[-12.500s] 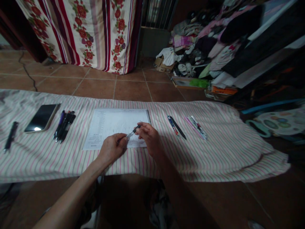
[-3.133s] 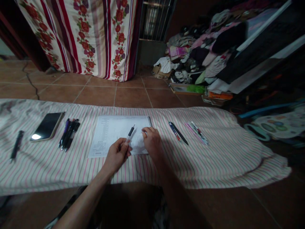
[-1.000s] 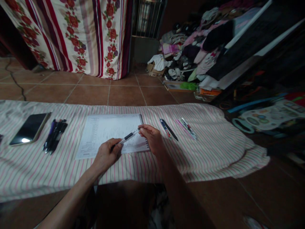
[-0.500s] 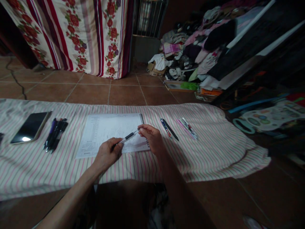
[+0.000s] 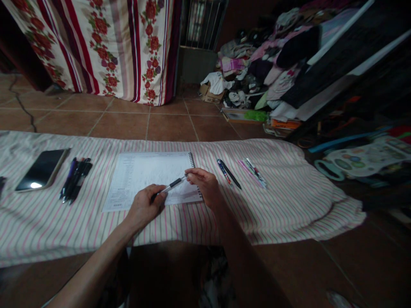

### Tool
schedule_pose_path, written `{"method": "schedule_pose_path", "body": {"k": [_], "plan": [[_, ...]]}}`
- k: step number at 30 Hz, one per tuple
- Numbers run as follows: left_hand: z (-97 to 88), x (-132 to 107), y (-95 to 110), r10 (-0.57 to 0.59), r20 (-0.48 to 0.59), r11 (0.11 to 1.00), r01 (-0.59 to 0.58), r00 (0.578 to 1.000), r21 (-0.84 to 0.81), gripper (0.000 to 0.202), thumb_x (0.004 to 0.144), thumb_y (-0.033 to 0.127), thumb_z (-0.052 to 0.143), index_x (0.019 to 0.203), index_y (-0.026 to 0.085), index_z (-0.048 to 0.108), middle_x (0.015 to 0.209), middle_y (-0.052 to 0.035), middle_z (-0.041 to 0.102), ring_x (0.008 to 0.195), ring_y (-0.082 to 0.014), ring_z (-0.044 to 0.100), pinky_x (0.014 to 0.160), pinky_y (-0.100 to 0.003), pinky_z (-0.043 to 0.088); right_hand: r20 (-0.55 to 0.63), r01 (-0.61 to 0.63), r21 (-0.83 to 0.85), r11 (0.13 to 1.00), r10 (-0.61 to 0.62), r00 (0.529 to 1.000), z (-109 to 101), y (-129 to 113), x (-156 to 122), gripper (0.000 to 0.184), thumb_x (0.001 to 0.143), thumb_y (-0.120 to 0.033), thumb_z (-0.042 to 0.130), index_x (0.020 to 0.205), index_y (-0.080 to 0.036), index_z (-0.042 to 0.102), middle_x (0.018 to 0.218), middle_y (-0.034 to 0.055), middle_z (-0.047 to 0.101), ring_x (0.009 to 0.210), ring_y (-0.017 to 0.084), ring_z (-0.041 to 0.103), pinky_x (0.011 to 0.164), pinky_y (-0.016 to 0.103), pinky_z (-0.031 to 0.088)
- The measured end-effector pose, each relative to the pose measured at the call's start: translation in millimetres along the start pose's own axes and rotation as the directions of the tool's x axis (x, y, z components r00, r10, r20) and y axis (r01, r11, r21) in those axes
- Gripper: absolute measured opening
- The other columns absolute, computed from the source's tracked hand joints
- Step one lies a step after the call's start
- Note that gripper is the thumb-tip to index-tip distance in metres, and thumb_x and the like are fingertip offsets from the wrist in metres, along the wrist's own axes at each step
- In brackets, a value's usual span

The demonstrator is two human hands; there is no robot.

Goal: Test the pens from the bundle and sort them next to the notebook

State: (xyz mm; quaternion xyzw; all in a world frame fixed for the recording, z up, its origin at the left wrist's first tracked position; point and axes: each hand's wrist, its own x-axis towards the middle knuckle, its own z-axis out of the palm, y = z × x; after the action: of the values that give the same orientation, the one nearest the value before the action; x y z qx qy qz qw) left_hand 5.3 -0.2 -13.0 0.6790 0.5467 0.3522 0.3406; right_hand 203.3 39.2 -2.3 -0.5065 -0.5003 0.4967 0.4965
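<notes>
Between my two hands a pen (image 5: 175, 183) with a clear barrel and dark grip is held at a slant over a spiral notebook (image 5: 154, 167). My left hand (image 5: 148, 202) is closed round its lower left end, which the fingers partly hide. The thumb and fingers of my right hand (image 5: 204, 185) pinch the upper right end. Printed rows show along the left of the notebook's page, and its coil is on the right. Just right of the notebook lie a dark pen (image 5: 231, 174) and a patterned pen (image 5: 223, 172), side by side.
The striped cloth (image 5: 289, 205) covers a low table. A phone (image 5: 42, 170) and a bunch of dark pens (image 5: 75, 179) lie at left. Slim pink and white pens (image 5: 253, 173) lie at right. Beyond are a floral curtain (image 5: 128, 51) and a clothes heap (image 5: 250, 72).
Almost nothing differs. Both hands keep hold of the pen in nearly the same pose, and the whole view has shifted very slightly.
</notes>
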Motion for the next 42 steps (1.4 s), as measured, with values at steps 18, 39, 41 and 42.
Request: {"method": "schedule_pose_path", "body": {"k": [18,39,41,42], "plan": [[-0.9,-0.6,0.9,0.049,0.045,0.994,-0.053,0.998,0.097,0.028,0.084,0.031,0.045,0.097,0.018,0.067,0.087,-0.0065,0.067,0.081,-0.0196,0.061,0.073,-0.031,0.045,0.048,0.006,-0.032,0.999,-0.004,0.999,0.8,-3.1,-2.0,0.017,0.066,-0.026,0.062,0.079,-0.019,0.070,0.065,-0.0001,0.065,0.063,0.012,0.058,0.059,0.024,0.044],[-2.0,-2.9,2.8,0.145,0.031,0.964,-0.149,0.989,0.221,0.027,0.086,0.027,0.044,0.101,0.019,0.064,0.087,-0.0055,0.065,0.081,-0.0178,0.062,0.072,-0.029,0.048,0.092,0.016,-0.129,0.991,-0.004,0.996,-1.7,-0.5,-3.6,0.021,0.068,-0.031,0.063,0.083,-0.016,0.067,0.068,0.0005,0.063,0.061,0.011,0.054,0.058,0.024,0.042],[-2.3,-3.5,3.8,0.169,0.026,0.959,-0.170,0.985,0.225,0.026,0.085,0.026,0.044,0.101,0.019,0.064,0.087,-0.0056,0.065,0.082,-0.0180,0.062,0.072,-0.030,0.049,0.094,0.017,-0.147,0.989,-0.003,0.996,-1.5,-1.6,-3.7,0.021,0.069,-0.031,0.062,0.082,-0.016,0.067,0.067,0.0001,0.062,0.060,0.011,0.054,0.058,0.023,0.042],[-2.2,-3.6,4.1,0.180,0.021,0.957,-0.180,0.983,0.229,0.026,0.085,0.026,0.044,0.102,0.018,0.064,0.088,-0.0057,0.065,0.082,-0.0180,0.062,0.072,-0.030,0.049,0.095,0.017,-0.157,0.987,-0.002,0.995,-1.2,-2.1,-3.7,0.021,0.069,-0.032,0.062,0.082,-0.016,0.066,0.067,0.0000,0.062,0.061,0.011,0.054,0.058,0.023,0.041]]}}
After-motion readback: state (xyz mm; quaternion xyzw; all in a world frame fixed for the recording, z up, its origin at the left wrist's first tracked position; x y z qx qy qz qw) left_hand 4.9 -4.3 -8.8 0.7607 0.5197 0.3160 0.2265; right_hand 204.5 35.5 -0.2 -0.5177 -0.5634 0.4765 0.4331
